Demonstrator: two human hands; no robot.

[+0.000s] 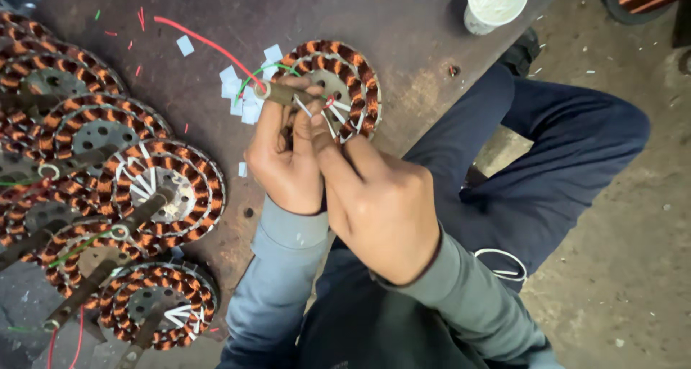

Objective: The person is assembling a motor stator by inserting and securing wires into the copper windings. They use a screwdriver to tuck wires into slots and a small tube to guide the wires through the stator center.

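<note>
A round stator (353, 70) wound with copper wire coils lies on the dark workbench (403, 23) just beyond my hands. My left hand (284, 156) grips its metal shaft, whose end sticks out to the left. My right hand (378, 203) pinches thin white slips among the coils at the stator's near side. A green wire and a red wire (209, 43) run from the stator across the bench. Small white paper scraps (241, 95) lie beside it.
Several more wound stators (162, 189) with shafts are stacked at the left of the bench. A white cup (495, 3) holding thin white strips stands at the far right edge. My legs in dark blue trousers (568, 146) are over a dusty concrete floor (633, 268) to the right.
</note>
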